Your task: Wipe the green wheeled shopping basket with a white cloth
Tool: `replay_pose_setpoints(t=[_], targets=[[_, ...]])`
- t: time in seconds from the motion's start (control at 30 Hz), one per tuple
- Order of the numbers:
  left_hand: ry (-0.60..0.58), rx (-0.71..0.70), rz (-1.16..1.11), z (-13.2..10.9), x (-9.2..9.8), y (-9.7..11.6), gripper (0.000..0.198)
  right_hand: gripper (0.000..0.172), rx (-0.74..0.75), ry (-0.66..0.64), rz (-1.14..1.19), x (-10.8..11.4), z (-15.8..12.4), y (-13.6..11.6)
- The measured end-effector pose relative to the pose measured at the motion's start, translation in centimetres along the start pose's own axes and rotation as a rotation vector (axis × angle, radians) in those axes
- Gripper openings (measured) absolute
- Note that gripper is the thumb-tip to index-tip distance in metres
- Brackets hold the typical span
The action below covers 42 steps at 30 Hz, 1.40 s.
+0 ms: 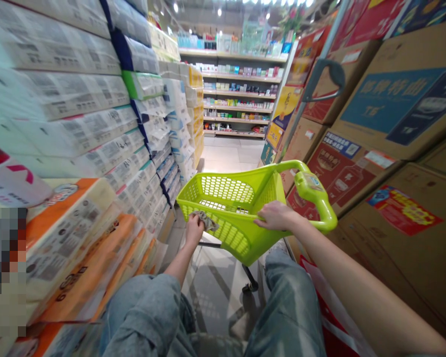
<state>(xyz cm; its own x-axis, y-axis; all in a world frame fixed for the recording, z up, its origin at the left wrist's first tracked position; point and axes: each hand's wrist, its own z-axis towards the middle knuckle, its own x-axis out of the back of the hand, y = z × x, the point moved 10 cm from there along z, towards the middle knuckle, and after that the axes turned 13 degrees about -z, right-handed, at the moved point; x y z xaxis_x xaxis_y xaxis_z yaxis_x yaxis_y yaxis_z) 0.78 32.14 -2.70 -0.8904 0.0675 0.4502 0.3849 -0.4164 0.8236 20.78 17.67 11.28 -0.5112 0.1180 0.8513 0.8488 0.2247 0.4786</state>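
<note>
A lime-green plastic shopping cart [234, 230] stands sideways in front of my knees, its handle [321, 198] toward the right. My left hand [195, 229] is closed on a crumpled greyish cloth [208, 221], pressed against the near side of the basket close to its left end. Part of the cloth is hidden by the fingers. My right hand [277, 215] grips the near upper rim of the cart, nearer the handle end. Through the lattice walls the basket shows nothing inside. Below it, one dark caster wheel [250, 286] rests on the tiled floor.
Tall stacks of wrapped tissue packs [78, 94] line the left, with orange packs [85, 272] close beside my left knee. Cardboard cartons [394, 114] are piled on the right behind a grey pole with a hooked handle [321, 82]. Stocked shelves [241, 94] stand at the aisle's far end.
</note>
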Motion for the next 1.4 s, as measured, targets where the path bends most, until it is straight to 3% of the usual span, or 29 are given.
replay_pose_setpoints(t=[0.2, 0.43, 0.63, 0.73, 0.9, 1.07, 1.17, 1.27, 1.4], targets=[[-0.184, 0.081, -0.012, -0.1, -1.3, -1.1, 0.017, 0.052, -0.016, -0.007, -0.004, -0.9, 0.3, 0.7], [-0.242, 0.093, 0.166, -0.8, -1.2, 0.6, 0.017, 0.055, -0.007, -0.054, 0.068, -2.4, 0.7, 1.6], [-0.274, 0.080, 0.294, -2.1, -1.2, 2.0, 0.017, 0.059, -0.008, 0.042, 0.135, -1.3, 3.8, -2.0], [-0.294, 0.054, 0.255, -3.1, -1.4, 2.5, 0.017, 0.062, 0.031, 0.000, 0.260, -2.2, 6.1, -3.9], [-0.203, -0.099, 0.146, -4.9, -0.8, 5.5, 0.021, 0.080, 0.031, -0.157, 0.568, -4.6, 7.8, -4.0], [-0.008, -0.304, 0.126, -4.4, 0.2, 10.0, 0.029, 0.091, -0.009, -0.178, 0.605, -4.9, 7.6, -3.6], [-0.080, -0.461, 0.221, -3.4, -1.7, 12.3, 0.035, 0.093, -0.011, -0.173, 0.600, -4.8, 7.4, -3.9], [-0.173, -0.535, 0.351, -3.0, -3.6, 13.0, 0.033, 0.093, -0.013, -0.157, 0.587, -4.7, 7.2, -3.9], [-0.185, -0.491, 0.496, -2.6, -3.1, 12.0, 0.026, 0.090, -0.002, -0.127, 0.554, -4.1, 6.7, -3.9]])
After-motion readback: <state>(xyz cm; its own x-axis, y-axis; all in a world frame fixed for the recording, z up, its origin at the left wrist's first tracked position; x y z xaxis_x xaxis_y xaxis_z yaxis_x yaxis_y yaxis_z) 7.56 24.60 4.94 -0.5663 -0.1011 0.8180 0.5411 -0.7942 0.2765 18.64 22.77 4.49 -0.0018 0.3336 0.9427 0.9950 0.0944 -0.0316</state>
